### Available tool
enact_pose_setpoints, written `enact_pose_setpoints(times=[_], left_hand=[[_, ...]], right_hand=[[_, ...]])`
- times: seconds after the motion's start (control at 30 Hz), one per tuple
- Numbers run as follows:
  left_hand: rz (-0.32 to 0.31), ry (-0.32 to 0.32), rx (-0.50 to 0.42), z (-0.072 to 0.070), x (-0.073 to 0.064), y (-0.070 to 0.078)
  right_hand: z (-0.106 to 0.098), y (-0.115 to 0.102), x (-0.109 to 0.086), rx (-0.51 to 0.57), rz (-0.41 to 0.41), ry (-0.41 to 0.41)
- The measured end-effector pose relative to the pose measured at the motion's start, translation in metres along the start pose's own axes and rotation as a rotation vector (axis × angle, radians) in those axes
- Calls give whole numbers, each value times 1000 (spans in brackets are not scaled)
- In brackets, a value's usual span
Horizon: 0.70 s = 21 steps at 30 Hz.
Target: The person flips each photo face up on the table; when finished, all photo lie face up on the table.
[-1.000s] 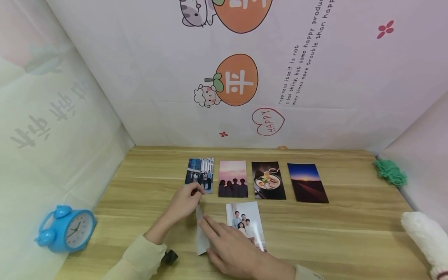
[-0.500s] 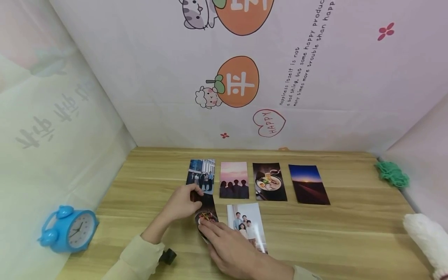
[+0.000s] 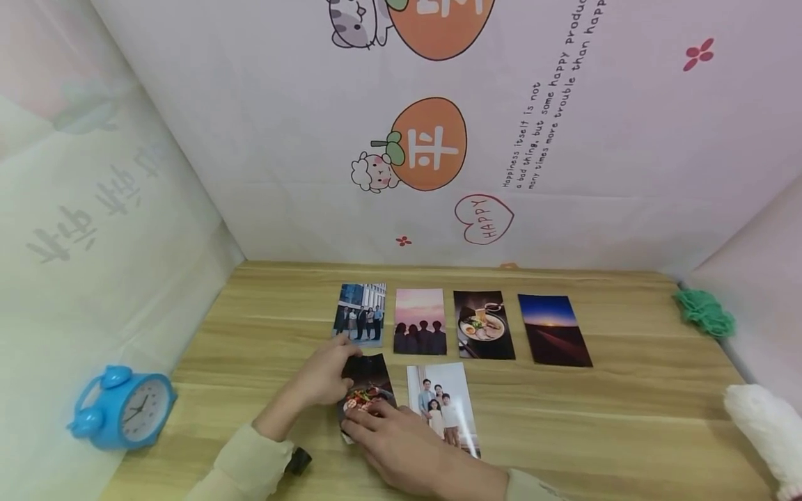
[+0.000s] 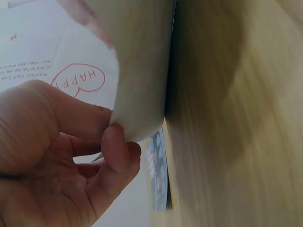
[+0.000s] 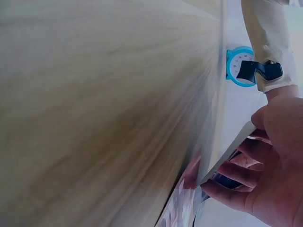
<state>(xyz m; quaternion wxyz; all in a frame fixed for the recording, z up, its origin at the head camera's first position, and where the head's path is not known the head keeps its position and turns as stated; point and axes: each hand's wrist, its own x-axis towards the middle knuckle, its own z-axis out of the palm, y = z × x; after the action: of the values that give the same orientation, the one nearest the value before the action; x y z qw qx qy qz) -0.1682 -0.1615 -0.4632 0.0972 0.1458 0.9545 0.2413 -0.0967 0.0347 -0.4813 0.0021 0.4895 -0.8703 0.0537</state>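
Observation:
A photo of a dark-background food dish (image 3: 371,371) is held between both hands below the row's leftmost photo. My left hand (image 3: 322,370) pinches its upper left corner; the left wrist view shows the thumb and fingertips on the pale back of the photo (image 4: 142,71), which stands raised off the wood. My right hand (image 3: 410,445) grips the lower end, fingers over the printed face; in the right wrist view this hand (image 5: 279,161) has the photo's edge between thumb and fingers. Right beside it lies a family photo (image 3: 443,400), partly covered by the right hand.
Along the back lie a group photo (image 3: 361,313), a silhouettes photo (image 3: 420,321), a ramen photo (image 3: 482,325) and a sunset photo (image 3: 554,330). A blue alarm clock (image 3: 125,407) stands left. Green yarn (image 3: 704,313) and a white fluffy object (image 3: 761,435) are right.
The dish photo has turned from nearly edge-on to face up and come down below the group photo. Both hands have shifted slightly left with it, the left hand also towards the front.

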Motion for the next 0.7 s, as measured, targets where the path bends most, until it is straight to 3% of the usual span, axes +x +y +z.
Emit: enact_pose_setpoints(times=[0.27, 0.53, 0.7], left_hand=[[20, -9, 70, 5, -1, -8], [73, 32, 92, 14, -2, -19], [135, 4, 124, 15, -5, -26]], right_hand=[[9, -1, 4, -161, -48, -100], [13, -2, 3, -167, -46, -101], [12, -1, 3, -158, -44, -149]])
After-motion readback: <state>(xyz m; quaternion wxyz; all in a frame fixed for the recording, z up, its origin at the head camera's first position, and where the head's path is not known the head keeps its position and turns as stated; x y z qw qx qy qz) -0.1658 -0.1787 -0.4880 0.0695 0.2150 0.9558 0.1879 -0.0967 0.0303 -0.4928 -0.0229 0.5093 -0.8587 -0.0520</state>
